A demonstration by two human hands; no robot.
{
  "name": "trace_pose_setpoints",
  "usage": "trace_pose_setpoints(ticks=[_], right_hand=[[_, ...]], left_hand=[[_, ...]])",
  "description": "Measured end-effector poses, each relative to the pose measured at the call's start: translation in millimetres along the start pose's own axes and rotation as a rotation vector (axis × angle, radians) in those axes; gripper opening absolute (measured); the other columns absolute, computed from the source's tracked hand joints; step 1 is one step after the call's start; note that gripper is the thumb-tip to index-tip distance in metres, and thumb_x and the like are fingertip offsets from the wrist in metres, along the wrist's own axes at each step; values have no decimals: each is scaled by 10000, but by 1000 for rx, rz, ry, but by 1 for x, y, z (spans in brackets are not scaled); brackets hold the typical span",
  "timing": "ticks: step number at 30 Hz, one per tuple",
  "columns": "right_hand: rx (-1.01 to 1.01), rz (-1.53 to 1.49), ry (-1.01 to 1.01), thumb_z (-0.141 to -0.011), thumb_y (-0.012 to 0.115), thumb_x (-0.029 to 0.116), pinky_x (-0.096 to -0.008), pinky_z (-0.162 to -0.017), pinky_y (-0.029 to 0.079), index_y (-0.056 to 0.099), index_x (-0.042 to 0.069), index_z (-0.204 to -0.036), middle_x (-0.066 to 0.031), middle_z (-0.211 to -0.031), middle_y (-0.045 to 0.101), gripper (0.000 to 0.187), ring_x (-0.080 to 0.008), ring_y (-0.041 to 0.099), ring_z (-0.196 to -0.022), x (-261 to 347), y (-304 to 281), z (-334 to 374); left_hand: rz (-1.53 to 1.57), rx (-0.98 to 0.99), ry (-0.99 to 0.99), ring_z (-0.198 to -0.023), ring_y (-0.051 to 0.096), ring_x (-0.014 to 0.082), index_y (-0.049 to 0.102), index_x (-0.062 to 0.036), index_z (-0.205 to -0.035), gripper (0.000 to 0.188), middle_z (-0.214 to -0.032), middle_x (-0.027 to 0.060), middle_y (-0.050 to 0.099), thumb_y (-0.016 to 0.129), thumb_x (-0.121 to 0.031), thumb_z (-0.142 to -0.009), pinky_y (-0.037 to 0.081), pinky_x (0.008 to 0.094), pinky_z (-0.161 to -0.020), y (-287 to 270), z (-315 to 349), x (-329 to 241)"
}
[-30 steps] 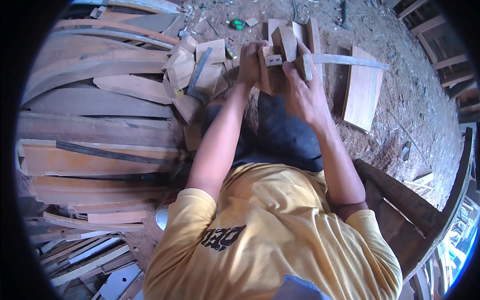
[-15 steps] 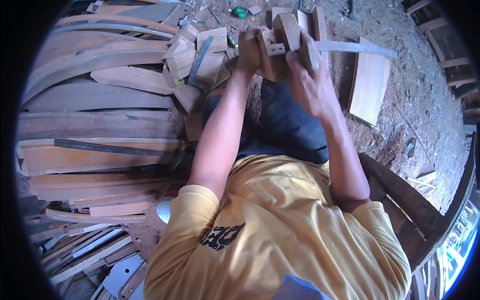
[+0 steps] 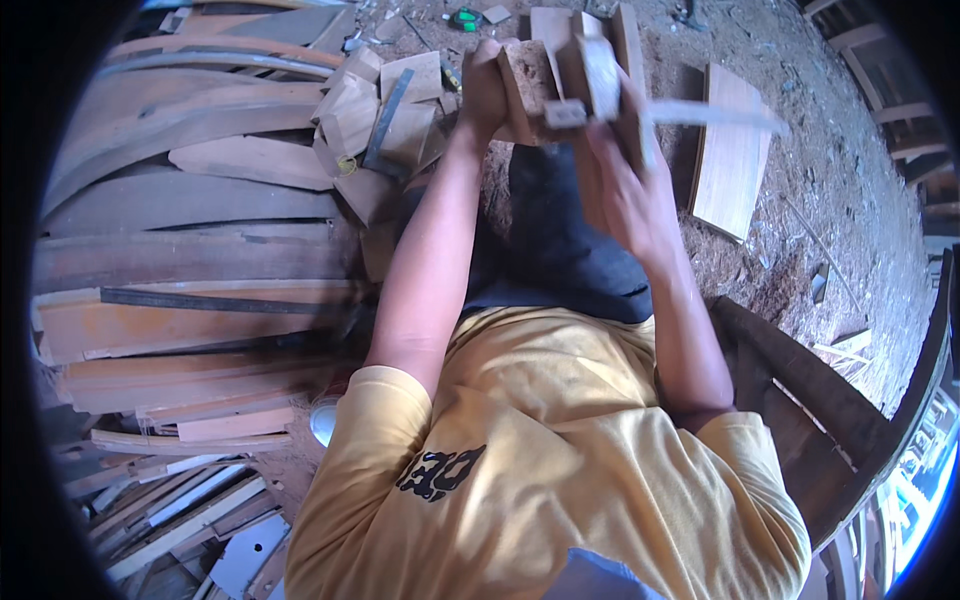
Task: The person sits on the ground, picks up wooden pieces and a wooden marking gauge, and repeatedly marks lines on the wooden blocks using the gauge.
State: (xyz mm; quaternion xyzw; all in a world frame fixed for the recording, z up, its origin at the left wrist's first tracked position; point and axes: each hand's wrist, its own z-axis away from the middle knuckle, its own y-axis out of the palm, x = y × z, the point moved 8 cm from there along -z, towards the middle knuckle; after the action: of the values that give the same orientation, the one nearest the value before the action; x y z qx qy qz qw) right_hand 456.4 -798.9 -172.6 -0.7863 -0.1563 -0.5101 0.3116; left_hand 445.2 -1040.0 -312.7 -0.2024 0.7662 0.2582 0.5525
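Note:
Near the top centre of the head view, my left hand [image 3: 484,95] is closed around the left side of a thick wooden block [image 3: 531,84]. My right hand [image 3: 627,195] grips what looks like a wooden marking gauge [image 3: 601,82], blurred by motion. Its long pale stem runs sideways through the head, with the short end close to the block and the long end out to the right. Part of the gauge is hidden by my fingers. Both hands are above and beyond my dark-trousered legs [image 3: 560,230].
Cut wood pieces [image 3: 352,105] and a flat metal bar [image 3: 388,120] lie left of my left hand. Stacked curved boards [image 3: 190,190] fill the left side. A flat board [image 3: 733,155] rests on the sawdust-covered ground at right. A green tape measure [image 3: 465,19] lies at the far side.
My right hand and the gauge have shifted right relative to the block, and a gap shows between gauge head and block. The block has turned slightly in my left hand.

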Motion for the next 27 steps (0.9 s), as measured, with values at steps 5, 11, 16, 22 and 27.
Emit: trace_pose_setpoints(ticks=[5, 11, 16, 22, 27], right_hand=[[43, 66, 48, -1106, 555, 197, -399, -1169, 410, 392, 81, -1641, -227, -1487, 582, 571, -314, 553, -1392, 2, 6, -55], [95, -20, 108, -1094, 572, 213, -412, -1286, 295, 362, 66, -1656, -217, -1656, 437, 618, -355, 370, -1573, -2, 15, -71], [105, 421, -89, -1096, 583, 272, -457, -1230, 315, 375, 87, -1651, -227, -1575, 474, 622, -420, 407, -1476, 10, 22, -57], [115, 85, 211, -1091, 558, 259, -514, -1098, 472, 353, 73, -1630, -294, -1466, 549, 606, -550, 546, -1313, -2, 18, -15], [191, 70, 315, -1089, 550, 207, -488, -1190, 418, 299, 99, -1664, -295, -1578, 457, 637, -491, 472, -1450, 1, 19, 38]], left_hand=[[160, 45, -142, -728, 712, 190, 762, 26, -902, 356, -829, 130, 774, 486, -173, -1007, 563, 351, -687, 16, 2, 20], [111, 21, -104, -721, 696, 187, 759, 35, -881, 348, -805, 133, 762, 495, -164, -988, 555, 356, -689, 11, -1, 16], [36, -7, -54, -716, 683, 184, 756, 44, -864, 341, -786, 137, 753, 502, -156, -971, 548, 360, -691, 4, 5, 4], [-560, -113, 317, -723, 679, 179, 758, 45, -854, 337, -774, 131, 746, 501, -145, -964, 546, 356, -699, 13, 24, -52], [-455, -8, 424, -794, 735, 209, 746, 25, -941, 350, -858, 136, 769, 515, -227, -1017, 577, 365, -767, 3, 13, -37]])
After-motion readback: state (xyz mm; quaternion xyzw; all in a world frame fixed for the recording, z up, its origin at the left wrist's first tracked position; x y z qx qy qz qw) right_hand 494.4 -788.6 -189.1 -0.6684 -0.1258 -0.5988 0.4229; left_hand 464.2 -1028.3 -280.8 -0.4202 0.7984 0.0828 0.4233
